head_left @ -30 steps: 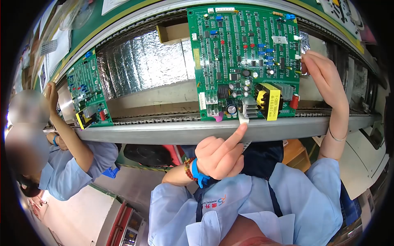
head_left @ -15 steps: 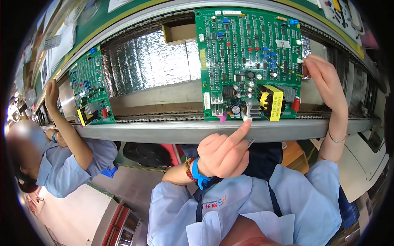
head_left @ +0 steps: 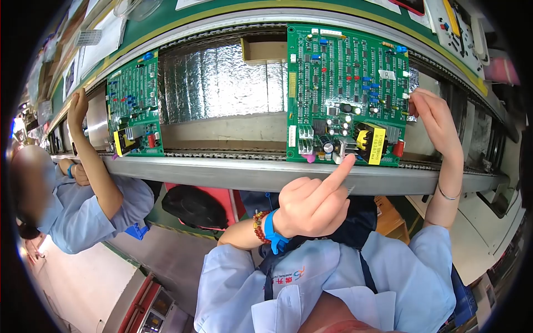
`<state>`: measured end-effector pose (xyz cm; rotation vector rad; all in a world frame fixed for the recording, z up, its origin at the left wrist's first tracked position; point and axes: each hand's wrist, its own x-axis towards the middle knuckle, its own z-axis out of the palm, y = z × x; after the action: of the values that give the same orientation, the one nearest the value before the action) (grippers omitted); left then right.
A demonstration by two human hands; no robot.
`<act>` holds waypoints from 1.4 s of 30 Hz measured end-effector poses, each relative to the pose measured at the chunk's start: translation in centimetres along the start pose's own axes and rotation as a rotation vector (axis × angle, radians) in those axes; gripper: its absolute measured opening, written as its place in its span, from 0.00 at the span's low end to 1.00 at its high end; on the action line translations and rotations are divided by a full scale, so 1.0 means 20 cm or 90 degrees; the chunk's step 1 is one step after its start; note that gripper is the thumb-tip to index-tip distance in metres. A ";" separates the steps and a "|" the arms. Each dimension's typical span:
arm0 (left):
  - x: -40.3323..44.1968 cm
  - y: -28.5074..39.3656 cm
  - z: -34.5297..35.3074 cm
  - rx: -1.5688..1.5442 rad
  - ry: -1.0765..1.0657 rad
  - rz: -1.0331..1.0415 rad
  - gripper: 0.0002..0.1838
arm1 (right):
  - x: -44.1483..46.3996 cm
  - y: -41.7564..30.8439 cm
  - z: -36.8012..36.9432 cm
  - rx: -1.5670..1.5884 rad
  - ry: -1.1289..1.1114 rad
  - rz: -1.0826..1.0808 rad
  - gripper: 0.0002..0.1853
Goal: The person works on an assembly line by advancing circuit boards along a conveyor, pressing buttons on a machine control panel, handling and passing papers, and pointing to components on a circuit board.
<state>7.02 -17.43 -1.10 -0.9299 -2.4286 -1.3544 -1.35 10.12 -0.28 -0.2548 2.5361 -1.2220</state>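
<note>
A large green circuit board [head_left: 333, 72] lies across the conveyor rails in front of me, crowded with small parts. Near its lower edge sit a yellow-and-black transformer [head_left: 377, 145] and a silver heat sink [head_left: 350, 145]. My left hand [head_left: 313, 205] is below that edge. Its index finger stretches up to the heat sink's foot, beside a white part, and the other fingers are curled with nothing visible in them. At the board's right edge, my right hand [head_left: 436, 116] pinches by a white connector; its fingertips partly hide what they touch.
A second circuit board [head_left: 133, 100] rides the conveyor at left, near a co-worker's raised hand [head_left: 78, 111]. A metal rail [head_left: 244, 173] runs along the near side. Beyond the conveyor are a cardboard piece [head_left: 266, 51] and a tray of small parts [head_left: 449, 33].
The view has shifted, so both boards appear further right and the main one slightly lower. My left index finger stays by the heat sink; my right hand stays at the board's right edge.
</note>
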 end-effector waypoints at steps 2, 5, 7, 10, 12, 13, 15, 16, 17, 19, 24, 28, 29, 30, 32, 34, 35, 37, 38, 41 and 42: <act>0.00 -0.01 -0.01 -0.012 0.007 -0.001 0.06 | 0.00 0.00 0.00 0.004 -0.002 -0.001 0.15; -0.01 -0.04 -0.03 0.054 0.054 -0.026 0.07 | 0.00 0.00 0.00 0.008 -0.004 0.000 0.16; -0.01 -0.05 -0.04 0.057 0.048 -0.032 0.07 | 0.00 0.00 0.00 0.007 -0.003 0.001 0.16; -0.01 -0.05 -0.03 0.051 0.052 -0.038 0.07 | 0.00 0.00 0.00 0.007 -0.010 0.008 0.15; 0.00 -0.05 -0.03 0.043 0.064 -0.037 0.06 | 0.00 0.00 0.00 0.015 -0.006 0.011 0.15; 0.00 -0.05 -0.03 0.042 0.074 -0.035 0.06 | 0.00 0.00 0.00 0.013 -0.005 0.010 0.15; 0.01 -0.04 -0.04 0.026 0.061 -0.029 0.05 | 0.01 0.01 -0.01 -0.016 -0.015 0.007 0.15; 0.01 -0.03 -0.05 0.016 0.042 -0.017 0.06 | 0.02 0.00 -0.01 -0.020 -0.009 -0.004 0.15; 0.01 -0.03 -0.05 0.000 0.034 0.001 0.06 | 0.01 -0.01 -0.01 -0.027 -0.009 0.003 0.15; 0.01 -0.02 -0.02 -0.011 0.047 0.037 0.06 | 0.01 -0.03 -0.01 -0.033 -0.016 0.011 0.15; 0.02 -0.02 0.00 -0.017 0.070 0.047 0.05 | 0.01 -0.03 -0.01 -0.029 -0.008 0.013 0.16; 0.02 -0.03 -0.05 -0.014 0.074 0.006 0.04 | 0.00 -0.04 -0.01 -0.051 0.000 0.039 0.16; 0.01 -0.04 -0.06 -0.019 0.057 -0.016 0.03 | 0.00 -0.04 -0.02 -0.054 -0.002 0.041 0.16; 0.01 -0.04 -0.06 -0.022 0.060 -0.017 0.03 | 0.00 -0.03 -0.04 -0.047 0.025 0.044 0.16; 0.02 -0.04 -0.06 0.000 0.080 -0.021 0.04 | -0.02 -0.05 -0.05 -0.047 0.050 0.049 0.17; 0.02 -0.04 -0.05 -0.001 0.086 -0.014 0.04 | -0.03 -0.09 -0.04 -0.062 0.268 -0.064 0.17; 0.01 -0.05 -0.04 0.001 0.085 -0.010 0.05 | -0.05 -0.15 -0.02 -0.071 0.311 -0.073 0.17; 0.02 -0.05 -0.04 0.003 0.088 -0.004 0.05 | -0.10 -0.23 0.03 -0.109 0.290 -0.170 0.16; 0.02 -0.05 -0.04 -0.006 0.095 -0.001 0.06 | -0.13 -0.28 0.06 -0.141 0.269 -0.264 0.15; 0.01 -0.06 -0.05 0.006 0.096 -0.006 0.05 | -0.18 -0.42 0.13 -0.251 0.131 -0.363 0.12; 0.01 -0.06 -0.05 0.030 0.089 -0.013 0.06 | -0.20 -0.43 0.16 -0.283 0.098 -0.383 0.12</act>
<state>6.00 -18.67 -1.21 -0.7741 -2.3598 -1.3171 3.69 3.57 5.48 -1.1311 2.9537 -0.8427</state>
